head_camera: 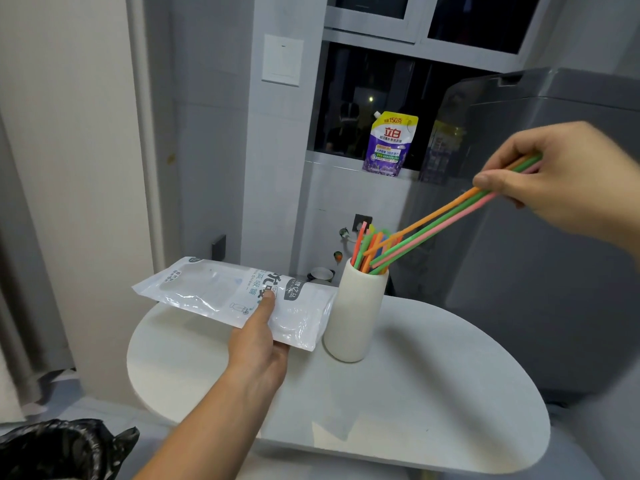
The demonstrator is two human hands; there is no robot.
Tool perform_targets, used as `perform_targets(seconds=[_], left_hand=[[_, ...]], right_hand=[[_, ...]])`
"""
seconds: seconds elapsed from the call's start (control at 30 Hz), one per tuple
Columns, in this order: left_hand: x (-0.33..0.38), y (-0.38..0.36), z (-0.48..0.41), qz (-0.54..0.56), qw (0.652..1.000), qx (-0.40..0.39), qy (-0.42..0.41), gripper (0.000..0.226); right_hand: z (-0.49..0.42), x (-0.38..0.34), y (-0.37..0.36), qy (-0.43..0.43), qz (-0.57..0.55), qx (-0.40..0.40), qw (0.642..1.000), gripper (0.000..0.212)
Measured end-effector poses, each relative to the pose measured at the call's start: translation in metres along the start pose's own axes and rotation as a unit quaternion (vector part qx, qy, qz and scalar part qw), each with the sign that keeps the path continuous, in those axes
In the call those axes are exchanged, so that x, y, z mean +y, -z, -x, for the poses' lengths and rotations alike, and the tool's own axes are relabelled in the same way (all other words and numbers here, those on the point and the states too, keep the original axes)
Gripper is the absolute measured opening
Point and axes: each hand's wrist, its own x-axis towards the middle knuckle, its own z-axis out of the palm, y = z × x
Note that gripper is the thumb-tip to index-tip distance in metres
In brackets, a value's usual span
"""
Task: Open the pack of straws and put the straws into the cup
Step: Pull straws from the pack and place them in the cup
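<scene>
okay, most of this job looks done: the pack (pixel 214 289) is open and looks flat and see-through, and i can't spot a single straw inside it, though the glare on the plastic hides a bit. a bunch of coloured straws in the cup (pixel 360 247) stands upright or slightly leaning, poking out of the rim of the white cup (pixel 356 317), which sits upright on the pale round table (pixel 433 393). what's left, as i judge it, is this last small bundle, the held straws (pixel 433 220), orange, green and pink, slanting down from my right hand (pixel 568 181) with their lower tips just inside the mouth of the cup. so: let them slide in, then put the pack down. now the hands. my right hand is up and off to the right of the cup, well above it, thumb and curled fingers pinching the top ends of the three straws, wrist cocked so they aim down and left. my left hand (pixel 259 344) reaches forward over the table, thumb pressed flat on top of the pack and fingers tucked underneath out of sight, holding it level above the table just left of the cup; whether its end touches the cup i can't tell. the risk i see is the long tilted straws tipping that narrow cup, so an easy release.
</scene>
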Motion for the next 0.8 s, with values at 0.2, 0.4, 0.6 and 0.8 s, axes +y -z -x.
perform_targets(seconds=[0.2,0.4,0.6,0.8], left_hand=[[-0.002,0.002,-0.002,-0.003,1.0,-0.001,0.002,0.039],[-0.004,0.002,-0.002,-0.006,1.0,-0.006,0.0,0.037],[-0.003,0.002,-0.002,-0.005,1.0,-0.005,-0.002,0.038],[-0.003,0.002,-0.001,-0.003,1.0,-0.005,0.002,0.039]], right_hand=[[-0.017,-0.024,-0.007,-0.001,0.041,-0.055,0.998,0.017],[-0.042,-0.036,-0.007,-0.003,0.038,-0.084,0.996,0.016],[-0.049,-0.03,-0.002,0.0,0.02,-0.094,0.995,0.016],[-0.05,-0.028,-0.008,0.003,0.019,-0.084,0.996,0.016]])
